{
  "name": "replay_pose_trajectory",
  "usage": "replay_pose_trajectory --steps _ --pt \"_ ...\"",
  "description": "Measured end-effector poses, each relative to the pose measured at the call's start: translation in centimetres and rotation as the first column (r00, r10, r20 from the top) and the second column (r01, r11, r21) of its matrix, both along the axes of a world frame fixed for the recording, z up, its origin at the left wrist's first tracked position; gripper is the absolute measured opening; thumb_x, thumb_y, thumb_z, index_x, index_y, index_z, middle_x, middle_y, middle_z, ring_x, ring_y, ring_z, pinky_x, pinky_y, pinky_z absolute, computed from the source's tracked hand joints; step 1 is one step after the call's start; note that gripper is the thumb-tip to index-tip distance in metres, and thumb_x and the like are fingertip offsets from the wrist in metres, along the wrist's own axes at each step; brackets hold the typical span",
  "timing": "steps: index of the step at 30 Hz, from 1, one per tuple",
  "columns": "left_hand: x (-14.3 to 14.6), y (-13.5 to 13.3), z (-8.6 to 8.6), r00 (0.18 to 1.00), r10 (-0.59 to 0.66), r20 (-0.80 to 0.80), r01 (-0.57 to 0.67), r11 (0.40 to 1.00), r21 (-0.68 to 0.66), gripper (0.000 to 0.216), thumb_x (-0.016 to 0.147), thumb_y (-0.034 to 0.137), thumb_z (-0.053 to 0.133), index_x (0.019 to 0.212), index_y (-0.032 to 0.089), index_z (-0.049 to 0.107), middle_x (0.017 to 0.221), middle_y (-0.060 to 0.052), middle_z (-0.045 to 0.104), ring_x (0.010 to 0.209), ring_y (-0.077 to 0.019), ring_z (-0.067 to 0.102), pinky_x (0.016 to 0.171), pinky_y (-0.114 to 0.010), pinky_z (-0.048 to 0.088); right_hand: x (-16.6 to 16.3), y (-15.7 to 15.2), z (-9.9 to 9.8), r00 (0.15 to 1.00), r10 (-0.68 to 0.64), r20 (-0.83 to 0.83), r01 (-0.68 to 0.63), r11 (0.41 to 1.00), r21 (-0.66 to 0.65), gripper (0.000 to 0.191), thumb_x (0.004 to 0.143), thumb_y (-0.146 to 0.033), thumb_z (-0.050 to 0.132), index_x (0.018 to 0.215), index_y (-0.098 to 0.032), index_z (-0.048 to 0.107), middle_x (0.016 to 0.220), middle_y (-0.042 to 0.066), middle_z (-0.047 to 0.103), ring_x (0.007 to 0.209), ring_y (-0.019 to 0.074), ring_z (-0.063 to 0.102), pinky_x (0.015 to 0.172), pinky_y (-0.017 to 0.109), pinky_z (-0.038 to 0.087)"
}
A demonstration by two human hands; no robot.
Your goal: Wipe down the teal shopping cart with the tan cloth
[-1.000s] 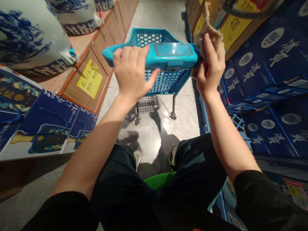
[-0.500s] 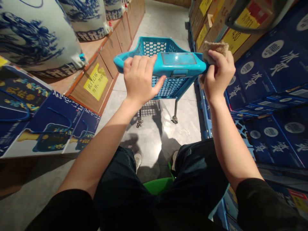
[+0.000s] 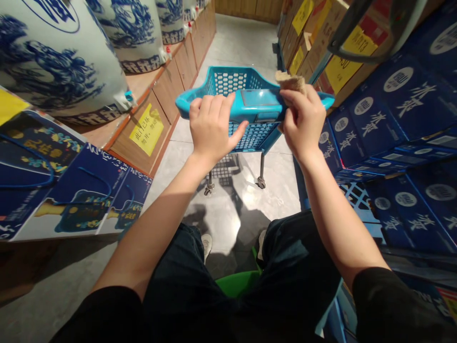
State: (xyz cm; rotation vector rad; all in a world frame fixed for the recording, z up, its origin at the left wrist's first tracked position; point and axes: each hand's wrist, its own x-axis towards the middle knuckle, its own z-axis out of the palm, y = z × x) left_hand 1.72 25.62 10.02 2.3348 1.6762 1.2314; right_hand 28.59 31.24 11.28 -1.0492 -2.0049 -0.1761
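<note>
The shopping cart is turquoise blue, the cloth tan. White ceramic jars carry blue painted scenes above dark-blue patterned bands. Navy cartons bear white lettering and pale ovals; the yellow paper notice has black writing.

To the left of the grip, large white ceramic jars with blue painted landscapes stand in a row on a low brown wooden cabinet. A yellow paper note with black handwriting is stuck on the cabinet. Lower on this side are dark blue printed boxes with cord handles. To the right of the grip, dark blue cardboard boxes with white ovals are stacked, near a light blue plastic lattice. Farther than the grip, also right, there are brown cardboard cartons with yellow signs. Below the grip is the shiny pale grey floor.
</note>
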Motion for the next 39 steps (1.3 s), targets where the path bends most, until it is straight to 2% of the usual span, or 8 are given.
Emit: replay_pose_trajectory --steps 6,13,17,20,23,26,33,39 --pt "-0.2 -0.9 0.3 0.998 0.034 -0.058 -0.030 0.998 0.061 0.082 0.099 0.063 0.055 0.178 0.040 0.055 0.158 -0.011 0.076 0.150 -0.0577 0.056 0.125 -0.086 0.025 -4.0 -2.3 -0.2 0.978 0.196 0.069 -0.198 0.980 0.032 0.058 0.101 -0.022 0.058 0.150 -0.045 0.079 0.157 0.000 0.080 0.152 0.0400 0.070 0.127 0.072 0.058" --pt "-0.1 -1.2 0.6 0.995 0.036 -0.095 -0.030 0.997 0.066 0.083 0.098 0.062 0.060 0.178 0.039 0.055 0.158 -0.012 0.077 0.152 -0.0593 0.056 0.125 -0.087 0.029 -2.3 -0.3 0.4 0.997 0.073 0.022 -0.073 0.997 0.001 0.053 0.107 -0.024 0.058 0.154 -0.041 0.078 0.146 0.007 0.084 0.137 0.0377 0.076 0.120 0.065 0.064" --pt "0.3 -1.2 0.8 0.992 0.078 -0.096 -0.073 0.996 0.051 0.070 0.105 0.064 0.055 0.163 0.028 0.069 0.156 -0.018 0.077 0.146 -0.0561 0.063 0.127 -0.082 0.034 -5.5 -3.1 1.3 0.976 0.201 0.089 -0.202 0.979 0.006 0.050 0.107 -0.023 0.056 0.148 -0.036 0.081 0.145 0.006 0.085 0.141 0.0359 0.075 0.121 0.063 0.064" --pt "0.3 -1.2 0.7 0.990 0.091 -0.110 -0.083 0.994 0.077 0.068 0.108 0.065 0.055 0.158 0.021 0.071 0.152 -0.021 0.078 0.147 -0.0531 0.064 0.130 -0.077 0.038 -6.0 -3.4 2.7 0.945 0.305 0.119 -0.304 0.952 -0.024 0.049 0.105 -0.022 0.055 0.143 -0.026 0.085 0.144 0.009 0.085 0.137 0.0315 0.079 0.116 0.049 0.066" --pt "0.2 -1.2 0.6 0.989 0.083 -0.119 -0.072 0.993 0.096 0.067 0.109 0.064 0.057 0.163 0.024 0.067 0.157 -0.019 0.077 0.149 -0.0513 0.064 0.132 -0.076 0.038 -4.4 -2.0 3.6 0.977 0.201 0.073 -0.196 0.978 -0.073 0.046 0.105 -0.026 0.058 0.142 -0.030 0.085 0.138 0.009 0.087 0.130 0.0312 0.080 0.108 0.046 0.069" --pt "0.2 -1.0 0.4 0.990 0.072 -0.120 -0.061 0.994 0.091 0.067 0.109 0.064 0.059 0.165 0.026 0.064 0.159 -0.018 0.075 0.150 -0.0516 0.063 0.132 -0.077 0.038 -4.0 -1.8 3.9 0.997 0.039 0.073 -0.030 0.992 -0.121 0.047 0.109 -0.025 0.053 0.143 -0.035 0.084 0.137 0.008 0.086 0.128 0.0353 0.080 0.109 0.056 0.068" --pt "-0.1 0.0 -0.1 0.996 0.034 -0.086 -0.028 0.997 0.070 0.061 0.106 0.064 0.065 0.149 0.021 0.072 0.150 -0.023 0.076 0.150 -0.0557 0.064 0.133 -0.080 0.037 -7.6 -5.2 3.6 0.956 0.194 0.220 -0.180 0.980 -0.081 0.054 0.104 -0.014 0.056 0.149 -0.030 0.081 0.153 0.008 0.081 0.143 0.0329 0.075 0.120 0.053 0.064" --pt "-2.5 0.6 0.0 0.990 -0.142 0.009 0.138 0.973 0.187 0.057 0.106 0.068 0.067 0.151 0.034 0.075 0.154 -0.016 0.078 0.148 -0.0505 0.068 0.130 -0.075 0.046 -2.7 -1.6 3.3 0.993 -0.043 0.114 0.045 0.999 -0.019 0.046 0.110 -0.020 0.051 0.141 -0.032 0.083 0.132 0.009 0.085 0.129 0.0323 0.077 0.109 0.049 0.067"
